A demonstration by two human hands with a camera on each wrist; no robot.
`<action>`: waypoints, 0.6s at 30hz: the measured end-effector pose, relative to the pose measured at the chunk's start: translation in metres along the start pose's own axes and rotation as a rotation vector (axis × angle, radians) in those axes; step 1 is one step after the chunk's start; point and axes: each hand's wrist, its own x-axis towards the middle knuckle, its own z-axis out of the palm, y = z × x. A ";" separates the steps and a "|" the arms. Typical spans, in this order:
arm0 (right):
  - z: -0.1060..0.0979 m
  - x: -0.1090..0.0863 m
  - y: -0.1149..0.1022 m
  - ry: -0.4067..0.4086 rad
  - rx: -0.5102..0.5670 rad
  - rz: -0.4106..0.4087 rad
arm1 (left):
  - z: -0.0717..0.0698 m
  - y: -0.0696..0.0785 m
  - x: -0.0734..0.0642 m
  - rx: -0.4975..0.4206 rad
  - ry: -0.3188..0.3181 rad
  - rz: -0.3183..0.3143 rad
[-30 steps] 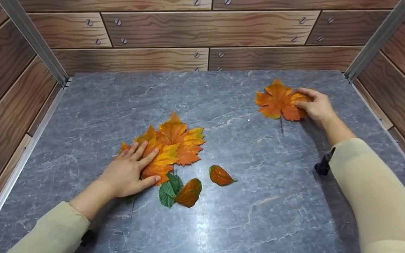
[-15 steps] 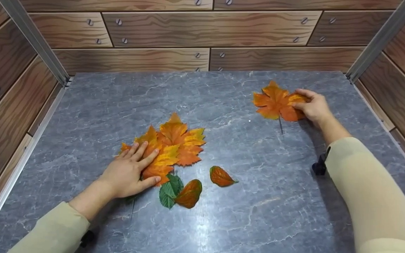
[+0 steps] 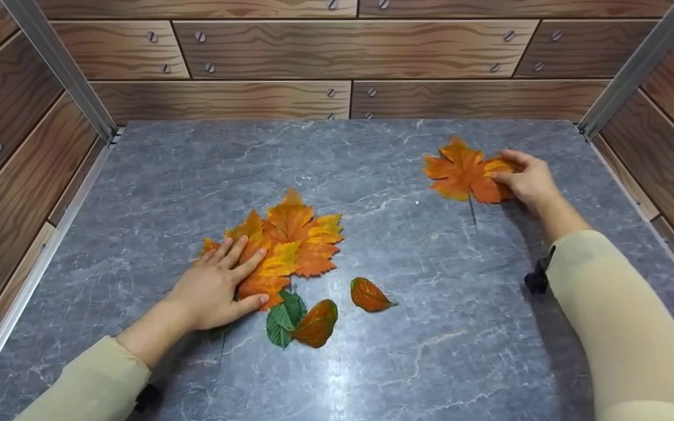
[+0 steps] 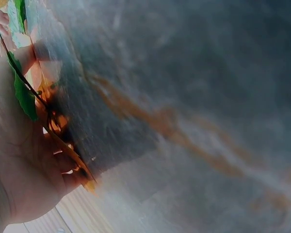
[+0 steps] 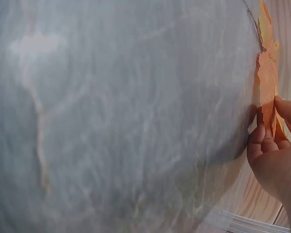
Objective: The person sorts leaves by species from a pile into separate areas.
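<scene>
"Orange and yellow, the single maple leaf [image 3: 457, 172] is well apart from the leaf pile [image 3: 293, 240], beyond it and to its right. How does the person hold it?"

"With the right hand [image 3: 530, 178]. Thumb and fingers pinch a lobe on the side away from the pile, the gap between them narrow, with just thin leaf inside. Its dark stem [image 3: 473, 210] sticks out toward the person."

"Does that leaf touch the tabletop [image 3: 430, 362]?"

"Neither view settles it."

"And the left hand [image 3: 211, 286]?"

"Spread wide, fingers straight, resting on the left part of the pile. It touches the leaves without gripping them."

"What would make for good handling here?"

"Probably a light pinch, since so thin a lobe looks likely to crease or tear if squeezed. Holding the leaf level, with its stem clear of the fingers, should help it lie flat. The left palm needs only gentle, even pressure, or the overlapping leaves might slide."

"Anything to avoid?"

"Brushing the loose ones. One green leaf [image 3: 281, 321] sits at the pile's near edge, a red-green oval leaf [image 3: 316, 324] touches it, and a second oval leaf [image 3: 370, 294] lies alone, near the pile's right side. Raised sleeves would be the safer choice."
</scene>
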 end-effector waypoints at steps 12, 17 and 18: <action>-0.024 -0.010 0.002 0.004 -0.037 0.003 | 0.003 -0.002 0.001 0.006 -0.004 -0.006; -0.027 -0.014 -0.007 0.009 -0.012 -0.009 | 0.004 -0.003 0.002 0.007 -0.007 -0.007; -0.026 -0.015 -0.011 0.010 0.013 -0.022 | 0.004 -0.003 0.002 0.007 -0.008 -0.007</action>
